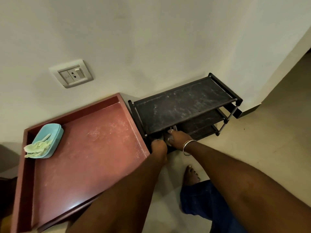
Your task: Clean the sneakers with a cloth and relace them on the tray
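A pale grey sneaker point(168, 138) shows only in part, on the second shelf of the black shoe rack point(181, 105), under the left end of its top shelf. My right hand point(177, 137), with a bangle on the wrist, grips this sneaker with curled fingers. My left hand point(159, 146) reaches in beside it; its fingertips are hidden in the dark under the shelf, so what they hold is unclear. The red-brown tray point(94, 145) lies left of the rack. In its far left corner a light blue container point(52, 134) holds a pale green cloth point(37, 147).
The rack stands against a white wall, its dusty top shelf bare. A wall socket point(73, 75) sits above the tray. My bare foot point(191, 176) and blue trouser leg point(202, 199) are on the beige floor in front of the rack.
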